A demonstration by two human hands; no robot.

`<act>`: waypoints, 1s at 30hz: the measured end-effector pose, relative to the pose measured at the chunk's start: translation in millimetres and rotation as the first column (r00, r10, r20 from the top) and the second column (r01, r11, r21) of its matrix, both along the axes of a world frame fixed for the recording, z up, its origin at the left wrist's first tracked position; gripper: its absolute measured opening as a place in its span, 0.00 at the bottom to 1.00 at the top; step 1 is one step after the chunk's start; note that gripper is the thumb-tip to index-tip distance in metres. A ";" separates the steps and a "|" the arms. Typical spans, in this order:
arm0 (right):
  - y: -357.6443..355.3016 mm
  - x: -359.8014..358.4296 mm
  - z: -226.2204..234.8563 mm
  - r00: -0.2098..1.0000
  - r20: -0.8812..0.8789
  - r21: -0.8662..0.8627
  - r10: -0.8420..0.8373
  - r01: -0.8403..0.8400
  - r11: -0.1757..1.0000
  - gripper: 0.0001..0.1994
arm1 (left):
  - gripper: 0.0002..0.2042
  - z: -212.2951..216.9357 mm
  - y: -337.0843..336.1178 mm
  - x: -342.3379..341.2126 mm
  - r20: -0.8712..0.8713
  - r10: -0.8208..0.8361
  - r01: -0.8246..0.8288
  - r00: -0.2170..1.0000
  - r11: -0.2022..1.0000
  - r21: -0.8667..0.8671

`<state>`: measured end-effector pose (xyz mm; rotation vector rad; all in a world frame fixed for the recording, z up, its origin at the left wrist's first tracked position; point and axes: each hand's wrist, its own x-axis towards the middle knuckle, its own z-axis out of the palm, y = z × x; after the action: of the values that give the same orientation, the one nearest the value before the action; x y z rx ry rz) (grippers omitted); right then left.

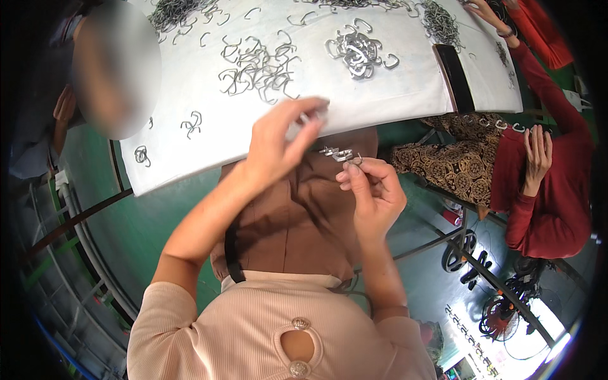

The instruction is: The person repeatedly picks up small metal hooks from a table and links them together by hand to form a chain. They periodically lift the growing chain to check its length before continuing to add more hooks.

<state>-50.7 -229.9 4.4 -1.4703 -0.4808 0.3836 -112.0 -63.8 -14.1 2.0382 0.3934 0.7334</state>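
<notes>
My right hand (373,193) pinches the end of a short string of silvery bent metal links (339,154) between thumb and fingers, above my brown-clad lap. Closer to the table edge, my left hand (278,139) is raised and smeared by motion. A silvery metal piece (310,118) shows between its thumb and fingers, too blurred for its exact shape. Beyond my hands, a loose spread of grey C-shaped metal links (256,66) lies on the white-covered table (392,95). Right of it sits a tighter heap of shinier silver links (360,54).
A long black flat object (453,77) lies near the table's right edge. Larger piles of links (440,25) lie farther back. To the right sits a person in a red top (557,202), with a row of pale links (501,125) by the hand. Another person is at the left.
</notes>
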 end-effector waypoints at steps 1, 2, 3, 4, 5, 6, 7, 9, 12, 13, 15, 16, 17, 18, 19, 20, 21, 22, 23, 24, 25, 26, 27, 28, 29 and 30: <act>-1.2 1.2 -0.4 1.000 -0.001 0.004 -0.003 0.003 1.000 0.03 | 0.08 -3.8 12.0 16.1 0.031 0.007 -0.009 0.999 0.997 0.076; -1.8 2.9 -1.6 1.000 0.004 0.009 -0.003 0.003 1.000 0.03 | 0.06 -7.4 23.5 35.7 0.066 0.007 -0.017 0.998 0.988 0.152; -2.5 4.8 -3.6 1.000 0.008 0.014 -0.003 0.003 1.000 0.03 | 0.06 -8.6 30.9 54.0 0.068 -0.002 -0.015 0.998 0.968 0.250; -3.2 6.5 -5.3 1.000 0.013 0.020 -0.004 0.004 1.000 0.03 | 0.06 -9.0 34.2 71.9 0.038 -0.024 0.011 0.999 0.953 0.303; -4.9 8.0 -7.5 1.000 0.018 0.016 -0.011 0.010 1.000 0.03 | 0.06 -10.7 33.8 91.5 0.008 -0.050 0.044 0.999 0.936 0.350; -5.8 9.1 -8.3 1.000 0.022 0.014 -0.011 0.010 1.000 0.03 | 0.07 -10.6 33.5 109.6 -0.024 -0.068 0.072 0.997 0.915 0.397; -6.5 9.9 -9.2 1.000 0.026 0.012 -0.010 0.010 1.000 0.03 | 0.07 -11.3 32.8 128.3 -0.052 -0.082 0.097 0.995 0.882 0.460; -9.7 10.7 -12.9 0.999 0.031 -0.007 -0.024 0.025 1.000 0.02 | 0.07 -17.8 26.3 162.8 -0.110 -0.108 0.152 0.988 0.807 0.571; -11.1 9.7 -10.1 0.998 0.055 -0.021 -0.009 0.010 1.000 0.02 | 0.07 -29.5 16.7 189.9 -0.217 -0.030 0.183 0.976 0.659 0.730; -11.9 9.8 -10.0 0.996 0.092 -0.035 0.007 -0.004 0.999 0.03 | 0.07 -33.8 16.6 194.3 -0.256 -0.005 0.205 0.967 0.615 0.762; -12.8 8.5 -9.1 0.995 0.098 -0.039 0.029 -0.026 0.999 0.03 | 0.06 -40.0 13.8 198.0 -0.336 0.047 0.263 0.940 0.524 0.810; -14.0 8.8 -9.6 0.995 0.096 -0.045 0.026 -0.022 0.999 0.03 | 0.06 -42.6 12.1 200.6 -0.346 0.035 0.284 0.938 0.499 0.819; -13.8 7.2 -10.1 0.996 0.090 -0.047 0.029 -0.025 0.999 0.03 | 0.06 -42.2 11.1 200.3 -0.360 0.030 0.305 0.932 0.471 0.828; -13.1 5.0 -10.5 0.996 0.084 -0.048 0.035 -0.031 0.998 0.03 | 0.06 -42.0 10.6 199.6 -0.375 0.028 0.324 0.927 0.444 0.835; -11.9 2.1 -10.5 0.997 0.073 -0.044 0.038 -0.035 0.998 0.03 | 0.06 -42.3 10.1 199.5 -0.364 0.037 0.312 0.931 0.442 0.841; -10.5 0.8 -9.0 0.997 0.069 -0.042 0.042 -0.039 0.998 0.03 | 0.05 -39.6 9.4 201.7 -0.347 0.045 0.293 0.937 0.441 0.848; -9.0 -0.8 -7.9 0.997 0.066 -0.039 0.047 -0.045 0.998 0.02 | 0.05 -37.5 11.3 200.7 -0.330 0.055 0.273 0.943 0.440 0.855; -7.3 -3.1 -7.9 0.996 0.063 -0.038 0.064 -0.062 0.997 0.02 | 0.05 -35.6 16.5 197.2 -0.291 0.047 0.231 0.956 0.492 0.839; -7.1 -4.9 -9.4 0.995 0.059 -0.042 0.076 -0.074 0.996 0.02 | 0.06 -29.8 20.4 193.8 -0.250 0.036 0.191 0.968 0.544 0.817; -6.8 -6.8 -10.8 0.995 0.055 -0.045 0.088 -0.086 0.995 0.02 | 0.06 -24.1 24.6 189.5 -0.208 0.028 0.151 0.978 0.594 0.790; -6.0 -8.1 -11.9 0.992 0.066 -0.048 0.108 -0.105 0.993 0.02 | 0.07 -19.9 28.0 180.1 -0.198 -0.008 0.139 0.980 0.741 0.657; -5.3 -9.1 -13.9 0.990 0.073 -0.051 0.123 -0.119 0.992 0.02 | 0.07 -15.9 29.0 164.8 -0.182 -0.048 0.133 0.982 0.857 0.497; -4.0 -10.0 -15.9 0.988 0.081 -0.054 0.132 -0.128 0.990 0.02 | 0.08 -10.2 29.8 148.2 -0.157 -0.087 0.133 0.984 0.939 0.318; -2.2 -12.1 -17.7 0.990 0.067 -0.046 0.126 -0.123 0.991 0.02 | 0.09 4.2 30.0 125.8 -0.209 -0.119 0.148 0.971 0.981 0.126; 0.0 -14.5 -19.2 0.991 0.052 -0.041 0.124 -0.122 0.992 0.02 | 0.09 15.9 31.3 101.8 -0.252 -0.157 0.144 0.955 0.987 -0.072; 2.3 -16.5 -19.5 0.992 0.038 -0.035 0.124 -0.123 0.992 0.02 | 0.09 7.4 34.8 81.3 -0.187 -0.135 0.116 0.973 0.987 -0.107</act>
<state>-67.2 -227.7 -15.0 -1.4865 -0.6023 0.4621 -30.7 -29.0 -6.7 2.0294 0.3982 0.4324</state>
